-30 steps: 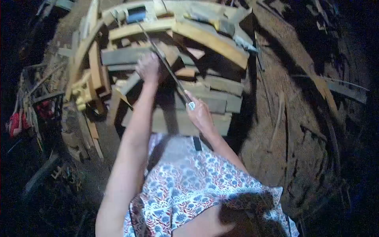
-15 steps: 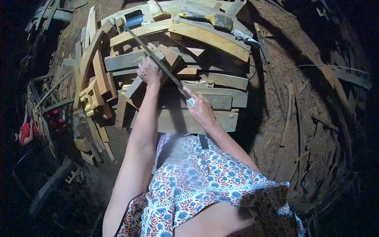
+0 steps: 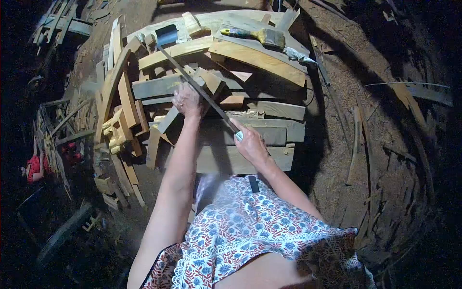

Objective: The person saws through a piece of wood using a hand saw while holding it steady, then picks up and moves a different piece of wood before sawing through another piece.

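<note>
A rough stack of grey and tan wooden boards lies over brown, debris-strewn ground, beneath and beyond the fingers. The right hand clamps the near end of a long, narrow, dark bar, which slants away past the curled left fingers; their hold is unclear. Shifting boards or an unsteady right grip could deflect the bar into the left knuckles.

The right hand grips 1 long bar.
</note>
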The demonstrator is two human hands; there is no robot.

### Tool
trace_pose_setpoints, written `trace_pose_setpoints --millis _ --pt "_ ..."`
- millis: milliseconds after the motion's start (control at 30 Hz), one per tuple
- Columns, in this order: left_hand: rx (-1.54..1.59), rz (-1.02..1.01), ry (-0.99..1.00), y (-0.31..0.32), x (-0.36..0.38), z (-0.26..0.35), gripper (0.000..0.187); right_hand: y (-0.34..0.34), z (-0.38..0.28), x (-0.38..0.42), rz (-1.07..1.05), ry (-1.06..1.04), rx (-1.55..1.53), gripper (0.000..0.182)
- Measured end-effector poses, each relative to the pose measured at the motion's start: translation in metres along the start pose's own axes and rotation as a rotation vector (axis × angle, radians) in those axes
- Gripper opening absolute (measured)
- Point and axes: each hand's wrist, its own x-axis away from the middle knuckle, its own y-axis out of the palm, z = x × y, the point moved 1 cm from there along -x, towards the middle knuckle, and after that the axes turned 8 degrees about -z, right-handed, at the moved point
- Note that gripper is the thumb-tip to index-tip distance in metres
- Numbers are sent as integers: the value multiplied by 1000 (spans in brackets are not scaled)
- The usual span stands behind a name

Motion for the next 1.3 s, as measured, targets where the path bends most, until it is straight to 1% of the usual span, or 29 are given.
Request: trace_pose_setpoints --millis 100,167,233,300,333,400,433,500,533,567,633,667,700,733,767,800,867,933,967,1033,1100,1167,1233,1300 --pt "50 72 14 3 1 -2 20 -4 -5 0 -17 2 17 48" --pt "43 62 31 8 0 -4 20 -9 -10 1 -22 13 3 48" --pt "25 25 -12 12 -1 -4 21 -11 -9 6 -30 19 -7 47" --pt "31 24 -27 7 -5 -1 22 -11 -2 17 5 -64 -9 48" --pt "8 -2 -41 6 -5 0 22 -9 1 16 6 -70 -7 48" --pt "-19 -39 -55 4 -1 -1 22 -6 1 19 -6 -32 9 46" --pt "-9 -12 -30 3 0 -2 22 -7 0 17 -8 -30 8 46" --pt "3 11 -10 6 -2 -2 22 -14 -13 -6 -61 -41 -111 46" --pt "32 31 7 8 -1 -4 22 -9 -13 -20 -68 13 -109 44" --pt "63 56 22 11 -2 -6 21 -3 -8 -23 -76 10 -102 44" --pt "73 109 12 13 -6 -6 20 7 1 -34 64 -182 -21 39" --pt "41 127 12 16 -6 -6 19 11 6 -32 101 -207 -38 41" --pt "8 142 12 23 -6 -9 18 8 1 -22 92 -213 -36 41" --pt "-30 186 27 29 -7 -12 17 2 -2 -11 45 -131 -34 42" --pt "-27 188 17 26 -8 -12 17 -3 -5 -3 -1 -47 -26 43" --pt "-26 167 3 25 -8 -10 17 -4 -5 2 -14 -18 -5 45" --pt "-21 144 -32 20 -4 -5 17 -2 -2 2 -32 6 15 46" --pt "-23 133 4 11 -5 -3 16 1 -4 0 -68 4 37 47" --pt "-16 35 -41 15 -6 -5 15 2 -4 1 -49 15 64 49" --pt "-65 111 -35 9 -4 -1 15 5 -5 2 -45 7 94 51" --pt "-30 135 -62 9 -1 0 15 10 -1 3 -32 58 45 53" --pt "-4 160 -36 10 -2 0 15 13 1 1 -31 16 17 53" --pt "2 181 -50 12 -2 0 14 11 -3 2 -12 41 54 46" --pt "9 214 -59 13 -2 1 14 10 -6 2 -33 50 52 45"
